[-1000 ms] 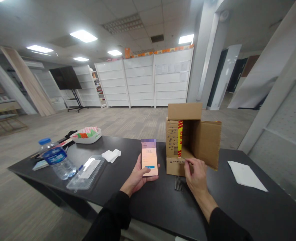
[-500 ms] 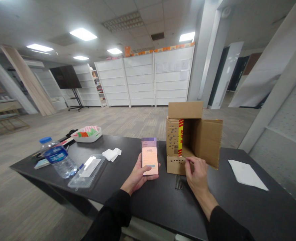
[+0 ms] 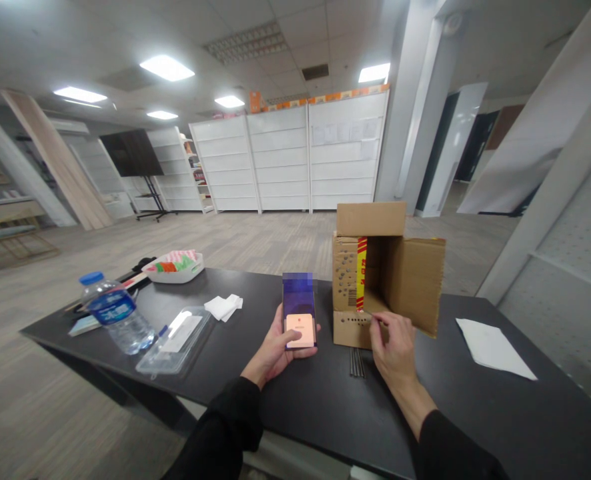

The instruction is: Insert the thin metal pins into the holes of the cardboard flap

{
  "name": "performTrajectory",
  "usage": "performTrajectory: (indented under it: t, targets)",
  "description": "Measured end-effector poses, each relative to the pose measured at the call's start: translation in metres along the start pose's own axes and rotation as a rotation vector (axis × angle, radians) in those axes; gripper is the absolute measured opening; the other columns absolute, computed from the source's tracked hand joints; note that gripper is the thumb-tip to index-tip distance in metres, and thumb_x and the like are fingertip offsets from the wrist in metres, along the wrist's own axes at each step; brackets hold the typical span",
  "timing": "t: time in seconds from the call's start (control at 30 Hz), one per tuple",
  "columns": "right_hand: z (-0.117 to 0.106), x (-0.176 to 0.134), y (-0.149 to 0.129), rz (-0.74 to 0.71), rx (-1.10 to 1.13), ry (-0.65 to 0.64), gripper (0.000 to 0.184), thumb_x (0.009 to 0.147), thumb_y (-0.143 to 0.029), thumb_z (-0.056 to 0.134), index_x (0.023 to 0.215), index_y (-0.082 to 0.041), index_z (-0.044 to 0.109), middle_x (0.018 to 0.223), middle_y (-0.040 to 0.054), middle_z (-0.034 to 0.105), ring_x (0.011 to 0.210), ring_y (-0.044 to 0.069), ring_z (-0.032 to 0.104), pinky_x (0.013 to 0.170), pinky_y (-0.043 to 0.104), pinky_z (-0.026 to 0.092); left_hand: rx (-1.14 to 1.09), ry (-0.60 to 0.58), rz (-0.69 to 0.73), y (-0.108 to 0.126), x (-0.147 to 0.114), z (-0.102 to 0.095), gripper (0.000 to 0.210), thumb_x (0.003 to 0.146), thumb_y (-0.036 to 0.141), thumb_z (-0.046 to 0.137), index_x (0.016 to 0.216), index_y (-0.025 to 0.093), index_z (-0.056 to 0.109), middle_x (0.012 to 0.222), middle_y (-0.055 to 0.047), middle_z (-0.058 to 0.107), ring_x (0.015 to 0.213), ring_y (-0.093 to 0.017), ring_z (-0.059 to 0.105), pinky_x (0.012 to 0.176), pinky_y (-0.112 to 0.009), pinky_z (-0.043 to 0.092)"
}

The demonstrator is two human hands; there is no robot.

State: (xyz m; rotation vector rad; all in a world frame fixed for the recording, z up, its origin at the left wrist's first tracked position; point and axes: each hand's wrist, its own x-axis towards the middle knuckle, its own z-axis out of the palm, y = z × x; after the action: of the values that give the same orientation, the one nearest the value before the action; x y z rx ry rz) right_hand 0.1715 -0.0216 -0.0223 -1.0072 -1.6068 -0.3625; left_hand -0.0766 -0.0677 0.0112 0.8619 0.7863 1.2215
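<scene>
My left hand [image 3: 277,348] holds a smartphone [image 3: 298,303] upright over the table, its thumb resting on the lit screen. A light card fills the lower screen; the upper part is dark blue, with its top blurred. My right hand [image 3: 394,343] is closed in a pinch at the front flap of an open cardboard box [image 3: 348,273]. A thin nail pokes out from its fingertips, mostly hidden by them. Small holes run in a row along that flap, and more dot the box's left panel. Several long dark nails [image 3: 356,364] lie side by side below the box.
On the dark table [image 3: 320,407], a water bottle [image 3: 118,317] tilts beside a clear plastic case [image 3: 175,343] at left. Folded tissues [image 3: 223,307] and a white basket [image 3: 175,268] with colourful packs lie behind. White paper [image 3: 495,348] is at right.
The phone screen has switched from a full pale page to a dark blue one with a small light card at the bottom. Both hands stay in place.
</scene>
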Motion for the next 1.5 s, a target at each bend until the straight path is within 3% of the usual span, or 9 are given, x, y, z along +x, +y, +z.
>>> performTrajectory:
  t: [0.83,1.5]
  targets:
    - [0.0007,0.0008,0.0002,-0.003,0.005,0.008,0.006,0.094,-0.021,0.053,0.096,-0.019,0.058,0.088,0.0062,0.064,0.082,0.021,0.055,0.077,0.035,0.039,-0.004,-0.019,0.038,-0.0023,0.0019,-0.0028,0.084,0.072,0.008,0.070,0.138,0.034,0.025,0.133,-0.015,0.055,0.123,-0.038,0.055,0.074,-0.040,0.060]
    - [-0.0001,0.0013,-0.0009,0.005,0.008,0.015,0.006,0.094,-0.021,0.053,0.096,-0.019,0.058,0.088,0.0063,0.065,0.082,0.021,0.056,0.077,0.035,0.039,-0.171,-0.052,-0.032,0.0023,0.0017,-0.0053,0.077,0.078,0.015,0.053,0.144,0.037,0.019,0.127,-0.012,0.059,0.117,-0.033,0.061,0.074,-0.043,0.060]
